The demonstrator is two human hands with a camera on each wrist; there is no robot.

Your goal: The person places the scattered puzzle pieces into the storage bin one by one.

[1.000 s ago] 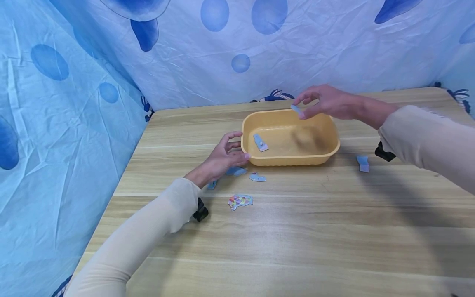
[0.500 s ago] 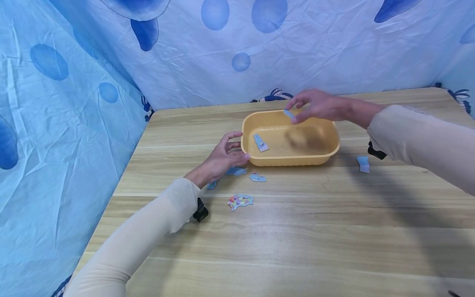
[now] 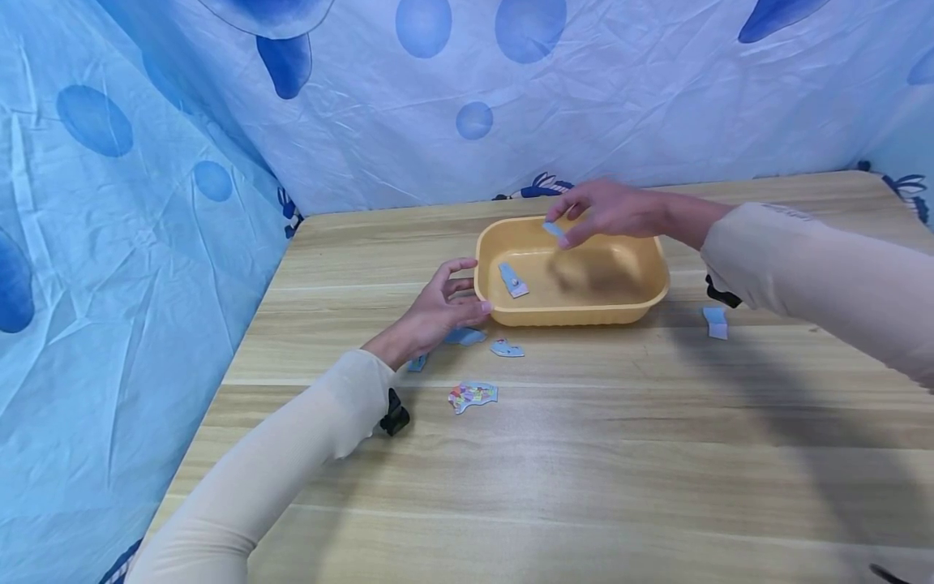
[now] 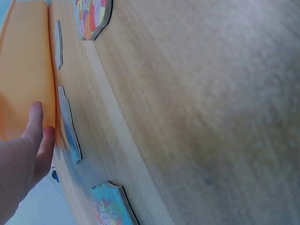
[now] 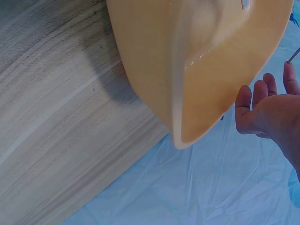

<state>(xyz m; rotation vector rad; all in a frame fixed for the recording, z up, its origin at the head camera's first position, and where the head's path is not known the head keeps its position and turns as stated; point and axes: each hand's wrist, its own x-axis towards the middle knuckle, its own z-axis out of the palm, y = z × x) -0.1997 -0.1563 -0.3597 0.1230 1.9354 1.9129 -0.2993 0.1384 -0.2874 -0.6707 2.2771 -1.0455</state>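
Observation:
A yellow plastic basin (image 3: 572, 315) stands toward the back of the table. My left hand (image 3: 435, 310) touches its left end, fingers spread along the outer wall and thumb near the front corner. Over the basin, my right hand (image 3: 616, 211) pinches a light-blue puzzle piece (image 3: 553, 229) between thumb and fingers. Only a thin dark edge of that piece (image 5: 294, 55) shows in the right wrist view. Inside on the basin floor lies another blue puzzle piece (image 3: 513, 280). A cloud-shaped blue piece (image 3: 467, 337) is partly hidden by the left hand.
In front of the basin lie a small blue piece (image 3: 507, 349) and a multicoloured piece (image 3: 473, 396). One more (image 4: 111, 204) is by the left wrist. Right of the basin rests a blue-and-lilac piece (image 3: 715, 322). A blue patterned curtain (image 3: 379, 146) hangs behind the table.
My right hand has moved left over the basin, carrying the pinched puzzle piece toward the middle. The left hand and basin have stayed put.

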